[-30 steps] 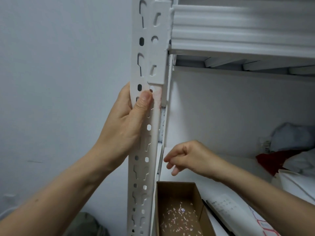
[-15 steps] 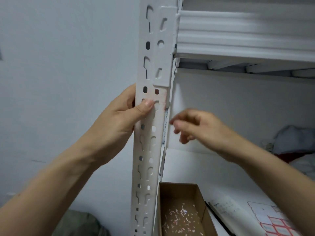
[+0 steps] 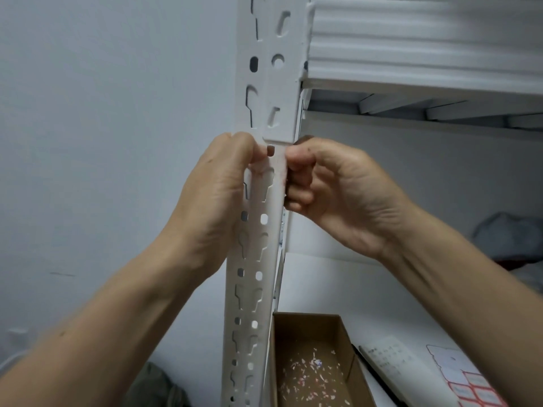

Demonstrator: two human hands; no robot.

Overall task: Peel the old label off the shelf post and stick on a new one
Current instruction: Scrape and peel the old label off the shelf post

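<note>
The white slotted shelf post [image 3: 255, 259] runs up the middle of the view. Just under its upper bracket, a faint pinkish remnant of the old label [image 3: 278, 174] clings to the post's front right edge. My left hand [image 3: 217, 195] grips the post from the left, with the thumb lying across the front near the remnant. From the right, my right hand [image 3: 332, 189] has its fingers curled and pinches at the remnant on the post's edge. A sheet of new red-edged labels [image 3: 470, 383] lies on the lower shelf at the bottom right.
An open cardboard box [image 3: 305, 317] with several paper scraps in it stands on the lower shelf beside the post. Next to it lie a printed paper [image 3: 388, 362] and a dark pen [image 3: 370, 370]. The upper shelf beam [image 3: 411, 54] hangs overhead. Cloth [image 3: 514, 239] is piled at far right.
My right hand rose from over the box to the post's right edge and curled its fingers onto the label remnant. My left hand kept hold of the post, thumb shifting slightly.
</note>
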